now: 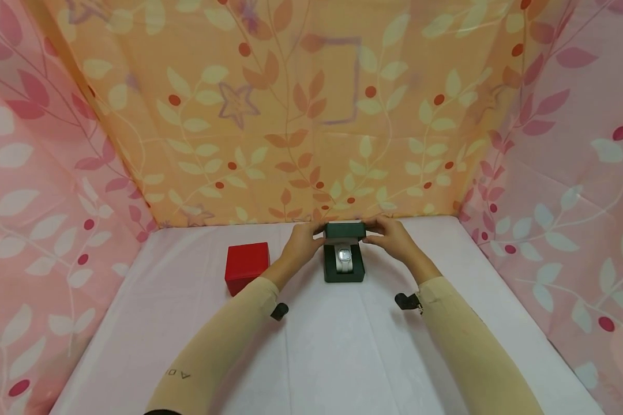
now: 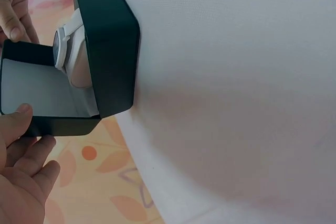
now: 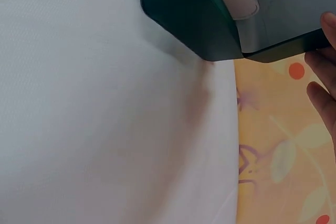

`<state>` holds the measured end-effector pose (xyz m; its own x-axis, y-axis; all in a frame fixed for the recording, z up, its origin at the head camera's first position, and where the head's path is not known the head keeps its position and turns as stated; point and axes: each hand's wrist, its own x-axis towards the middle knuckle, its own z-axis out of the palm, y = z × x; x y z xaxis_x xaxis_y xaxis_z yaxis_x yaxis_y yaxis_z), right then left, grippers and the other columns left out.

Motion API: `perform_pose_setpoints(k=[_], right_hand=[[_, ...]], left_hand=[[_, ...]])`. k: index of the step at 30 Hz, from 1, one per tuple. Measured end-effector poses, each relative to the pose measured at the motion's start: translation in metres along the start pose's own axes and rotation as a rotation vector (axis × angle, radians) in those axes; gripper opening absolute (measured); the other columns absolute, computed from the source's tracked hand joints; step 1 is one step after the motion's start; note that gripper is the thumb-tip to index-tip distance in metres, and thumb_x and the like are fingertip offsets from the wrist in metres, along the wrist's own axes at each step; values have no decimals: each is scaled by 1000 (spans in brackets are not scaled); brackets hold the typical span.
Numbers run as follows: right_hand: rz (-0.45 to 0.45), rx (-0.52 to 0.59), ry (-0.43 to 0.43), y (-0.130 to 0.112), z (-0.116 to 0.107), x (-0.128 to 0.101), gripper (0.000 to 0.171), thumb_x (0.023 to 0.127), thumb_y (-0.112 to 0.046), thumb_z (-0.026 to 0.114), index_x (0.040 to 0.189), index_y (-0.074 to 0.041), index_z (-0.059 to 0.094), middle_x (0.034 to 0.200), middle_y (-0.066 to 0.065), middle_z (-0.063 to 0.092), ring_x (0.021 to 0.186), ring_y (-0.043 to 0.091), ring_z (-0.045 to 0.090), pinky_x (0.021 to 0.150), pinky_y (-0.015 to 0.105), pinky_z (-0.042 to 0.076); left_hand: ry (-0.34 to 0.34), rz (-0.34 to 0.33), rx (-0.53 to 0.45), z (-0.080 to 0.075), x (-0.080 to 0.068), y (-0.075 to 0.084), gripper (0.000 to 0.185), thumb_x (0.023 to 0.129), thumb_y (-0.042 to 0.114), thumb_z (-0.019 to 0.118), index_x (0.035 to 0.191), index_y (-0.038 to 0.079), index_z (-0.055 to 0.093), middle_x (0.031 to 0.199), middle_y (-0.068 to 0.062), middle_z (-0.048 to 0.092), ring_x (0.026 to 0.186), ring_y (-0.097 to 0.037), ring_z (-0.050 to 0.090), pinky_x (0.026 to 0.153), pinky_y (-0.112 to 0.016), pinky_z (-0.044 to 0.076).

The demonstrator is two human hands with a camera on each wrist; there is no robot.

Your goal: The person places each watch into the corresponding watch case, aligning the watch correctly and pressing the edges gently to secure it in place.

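A dark green watch box (image 1: pixel 344 270) stands open near the back of the white table (image 1: pixel 342 346). A white watch (image 1: pixel 344 257) sits on its cushion. The raised lid (image 1: pixel 345 231) is held from both sides. My left hand (image 1: pixel 314 233) pinches the lid's left end, and my right hand (image 1: pixel 375 233) pinches its right end. In the left wrist view my left hand (image 2: pixel 26 129) has its thumb on the grey lining of the lid (image 2: pixel 47 87), beside the watch (image 2: pixel 68 45). The right wrist view shows my right hand (image 3: pixel 324 56) at the edge of the lid (image 3: pixel 294 19).
A closed red box (image 1: pixel 246 266) stands on the table to the left of the green one, close to my left forearm. Patterned fabric walls, orange at the back (image 1: pixel 311 115) and pink on both sides, enclose the table.
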<state>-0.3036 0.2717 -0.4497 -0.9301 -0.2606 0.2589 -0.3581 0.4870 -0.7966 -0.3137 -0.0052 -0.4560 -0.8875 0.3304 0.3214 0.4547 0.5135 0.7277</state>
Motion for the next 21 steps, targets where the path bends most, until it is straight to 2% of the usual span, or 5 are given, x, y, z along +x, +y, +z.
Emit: perform_pose_setpoints(k=[5, 11, 15, 18, 21], right_hand=[[-10, -34, 6, 0, 3, -5, 42, 87, -8, 80, 127, -9, 67, 121, 7, 62, 128, 30, 62, 104, 52, 50], [-3, -48, 22, 0, 3, -8, 46, 86, -5, 81, 129, -10, 68, 118, 9, 61, 135, 30, 57, 109, 42, 47], [15, 9, 20, 1, 4, -9, 46, 85, -5, 81, 129, -9, 68, 119, 10, 62, 133, 31, 58, 104, 38, 51], [25, 27, 18, 1, 5, -9, 44, 86, -5, 81, 128, -8, 67, 124, 11, 65, 130, 32, 61, 98, 41, 55], [30, 11, 28, 2, 5, -9, 43, 86, -5, 81, 127, -9, 67, 126, 11, 68, 128, 32, 63, 101, 48, 53]], left_hand=[[-5, 4, 2, 1, -4, -1, 49, 91, 7, 77, 139, 10, 65, 134, -8, 69, 132, -25, 60, 101, -40, 53], [-23, 0, 17, 0, -7, -1, 50, 92, 10, 77, 141, 11, 63, 135, -8, 68, 128, -25, 63, 101, -38, 53], [-39, -4, 24, 0, -8, -3, 54, 92, 15, 78, 143, 13, 61, 138, -5, 67, 130, -24, 62, 104, -39, 51], [-43, 0, 29, 0, -9, -5, 58, 90, 19, 81, 144, 14, 61, 139, -4, 66, 132, -24, 60, 107, -41, 49], [-43, 2, 44, 0, -10, -6, 61, 88, 26, 82, 144, 16, 61, 139, -3, 66, 133, -24, 60, 108, -42, 49]])
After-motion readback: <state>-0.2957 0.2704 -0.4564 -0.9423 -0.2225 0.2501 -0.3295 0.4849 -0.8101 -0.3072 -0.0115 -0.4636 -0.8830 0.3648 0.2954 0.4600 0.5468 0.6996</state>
